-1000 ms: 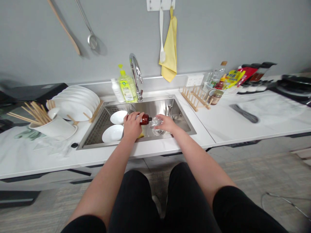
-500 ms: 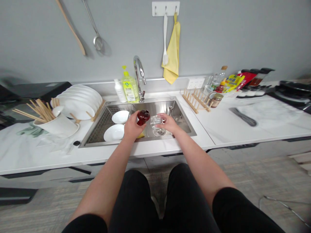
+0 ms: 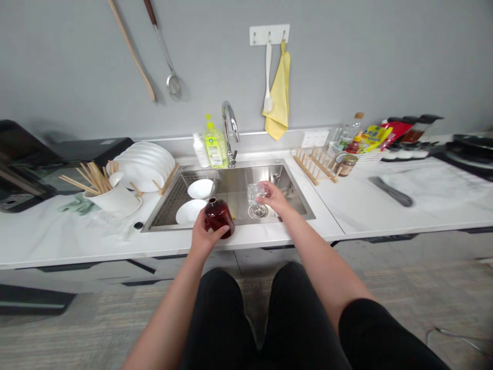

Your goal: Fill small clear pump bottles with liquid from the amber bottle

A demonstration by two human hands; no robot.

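My left hand point(image 3: 206, 234) is wrapped round a dark red glass bottle point(image 3: 219, 218) with a short open neck. The bottle is over the front edge of the sink, tilted a little to the left. In my right hand point(image 3: 271, 198) is a small clear glass cup point(image 3: 254, 193), held above the sink drain point(image 3: 258, 211). Both hands are closed on what they hold. Just left of the bottle, two white bowls point(image 3: 189, 211) sit in the wire basket of the steel sink point(image 3: 296, 205).
A faucet point(image 3: 230, 128) rises behind the sink, beside a yellow-green soap bottle point(image 3: 214, 146). White plates point(image 3: 140, 167) stand in a rack at left, near a white chopstick holder point(image 3: 113, 203). To the right are a wooden rack point(image 3: 318, 164) and a jar point(image 3: 347, 164).
The red bottle in my left hand has moved away from the cup, toward me and onto the sink's front edge, and stands more upright. My right hand still holds the cup over the sink.
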